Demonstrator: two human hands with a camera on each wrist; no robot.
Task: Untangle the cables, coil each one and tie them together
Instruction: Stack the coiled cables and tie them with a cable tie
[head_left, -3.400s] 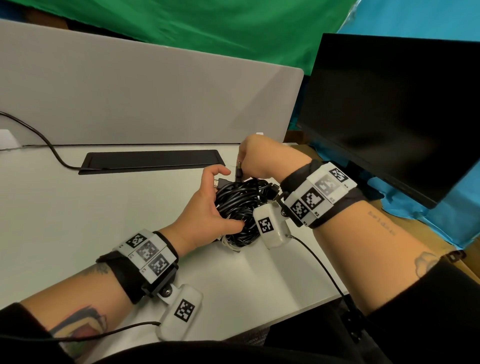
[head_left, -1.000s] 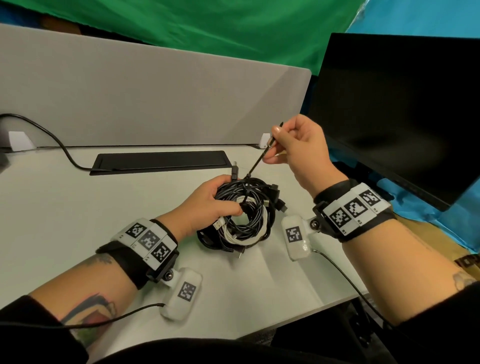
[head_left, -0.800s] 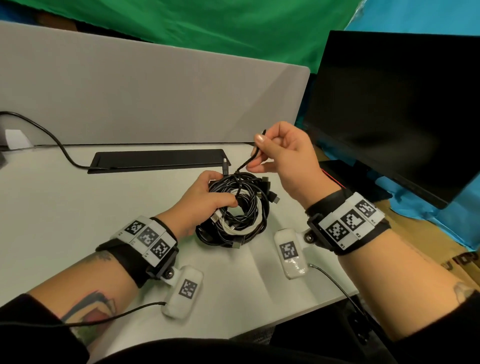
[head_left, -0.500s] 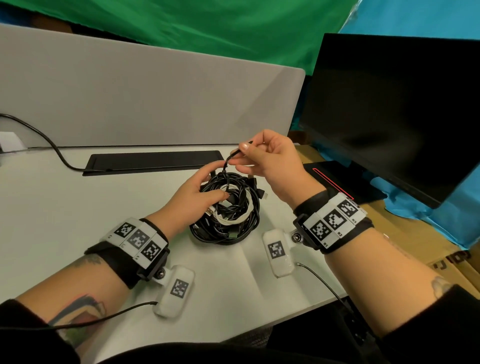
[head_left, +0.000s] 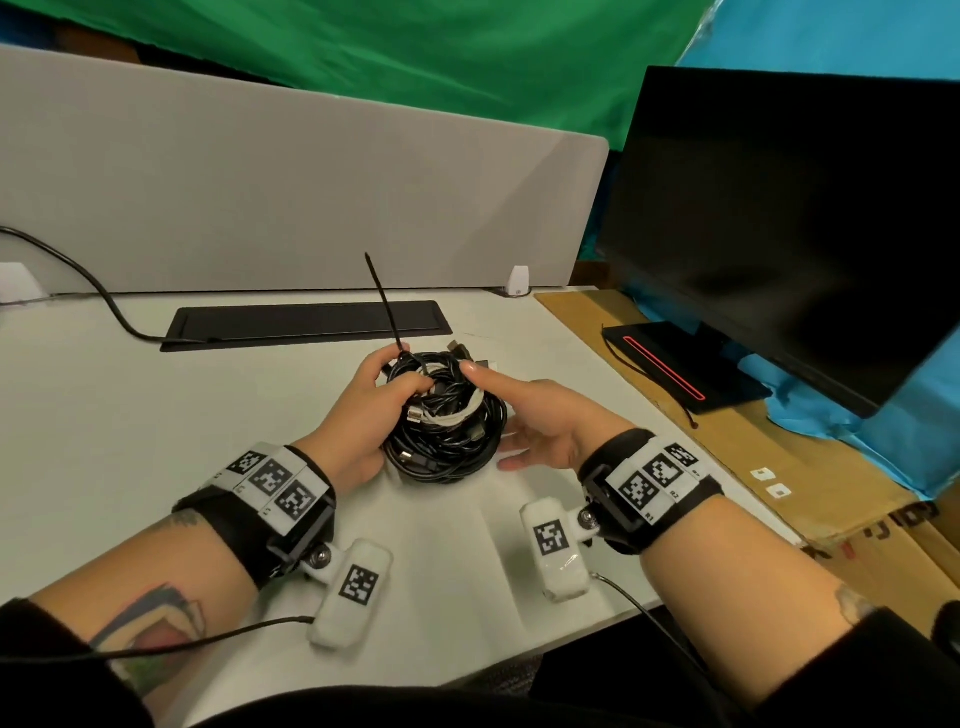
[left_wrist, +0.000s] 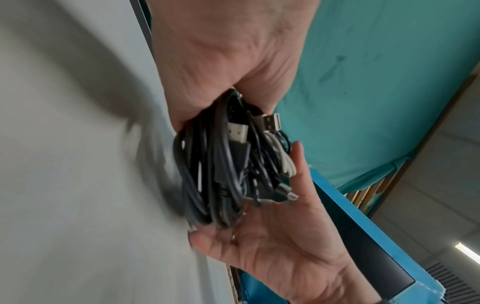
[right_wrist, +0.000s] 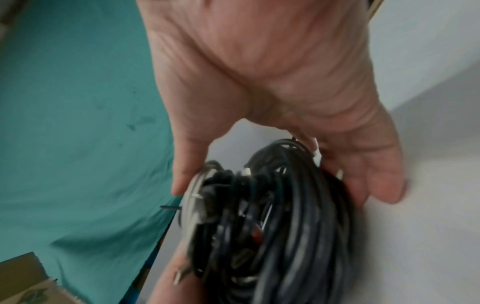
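At the bottom of the head view our two forearms reach in, each with a marker-covered wristband and a white camera pod hanging under the wrist. Just beyond them, at the centre of the frame, the cable bundle (head_left: 445, 421) sits on the white tabletop (head_left: 156, 426): black coils with a white cable (head_left: 457, 415) looped in the middle. Our left hand (head_left: 366, 410) grips the bundle's left side, fingers curled over the coils and thumb hooked into the centre. Our right hand (head_left: 535, 421) cups the right side with fingers mostly straight, the index finger lying across the top; it wraps nothing. A thin black tie (head_left: 384, 306) sticks up from the far edge of the bundle, beside the left fingertips. In the left wrist view, USB plugs (left_wrist: 270, 122) poke out of the coils. Farther back lie a black cable tray lid (head_left: 306, 322), then the grey divider panel (head_left: 291, 197). A dark monitor (head_left: 779, 223) fills the upper right.
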